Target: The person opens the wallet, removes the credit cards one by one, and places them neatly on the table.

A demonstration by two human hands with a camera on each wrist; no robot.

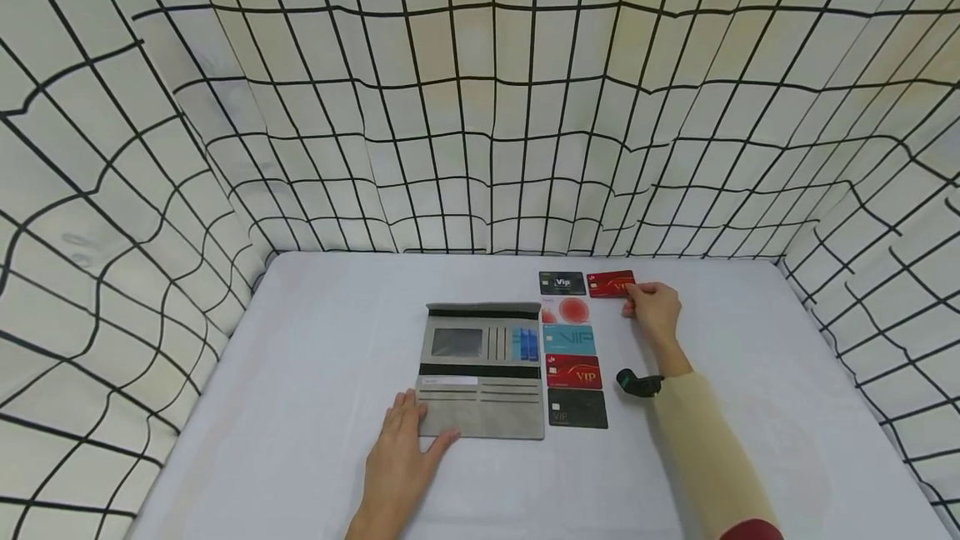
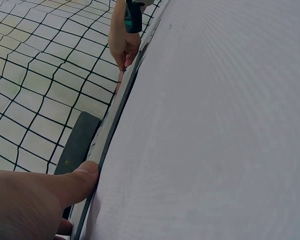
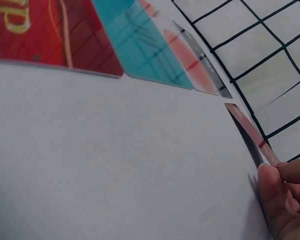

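Observation:
An open grey wallet lies on the table, with slots, a clear window and blue cards in its upper half. My left hand rests at the wallet's lower left corner, fingers extended along its left side and thumb at the bottom edge. At the far right, my right hand pinches the right end of a red card between thumb and fingers. That card is tilted in the right wrist view, its near edge raised off the table with a shadow beneath.
Right of the wallet runs a column of cards: a dark Vip card, a white-and-red card, a teal card, a red VIP card and a black card. Black-gridded white cloth walls the white table.

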